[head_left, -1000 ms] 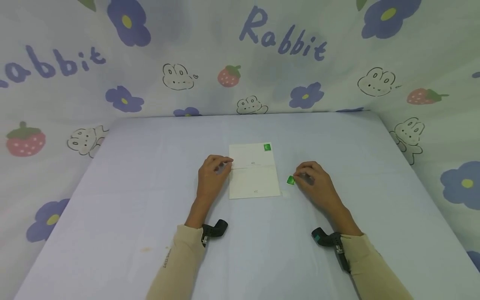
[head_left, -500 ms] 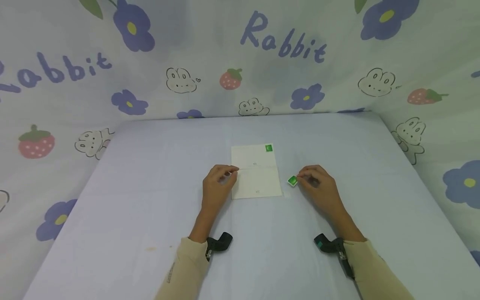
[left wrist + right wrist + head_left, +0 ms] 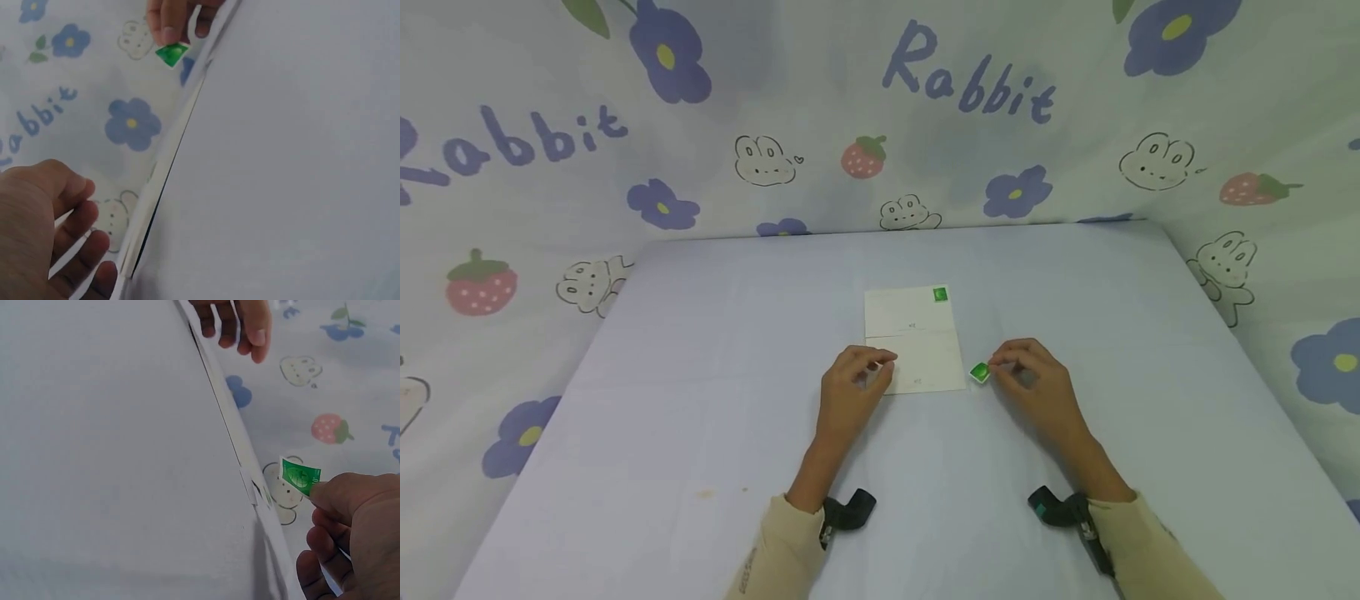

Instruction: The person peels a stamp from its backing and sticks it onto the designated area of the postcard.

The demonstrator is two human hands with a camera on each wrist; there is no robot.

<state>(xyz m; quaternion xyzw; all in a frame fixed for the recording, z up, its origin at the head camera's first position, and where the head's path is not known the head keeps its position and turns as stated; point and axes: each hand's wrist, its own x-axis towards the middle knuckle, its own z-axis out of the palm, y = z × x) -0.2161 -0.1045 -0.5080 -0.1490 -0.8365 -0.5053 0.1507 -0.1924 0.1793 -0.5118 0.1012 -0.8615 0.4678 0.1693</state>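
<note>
White paper (image 3: 917,354): taken as the landmark; laid flat on the tabletop (image 3: 700,350) and divided by a crosswise line into a far half and a near half. Whether two sheets or one folded sheet is shown cannot be told.
Corner stamp (image 3: 940,294): positioned on the white paper, at the right corner of its far half.
Loose stamp (image 3: 979,372): held just to the right of the white paper, beside its near half; tilted, green face exposed, raised off the tabletop.
Right hand (image 3: 1033,383): located to the right of the white paper; the loose stamp is pinched by one corner between thumb and forefinger.
Left hand (image 3: 853,392): located over the left side of the white paper's near half, apparently raised; fingers are loosely bent, nothing is held.
Step in hand: judged to be the bringing of the loose stamp to the near half, where no stamp is seen.
Next move: judged to call for the loose stamp to be squared, shifted left over the white paper and aligned, with the paper steadied by the left hand. Stickiness of the back cannot be told.
</note>
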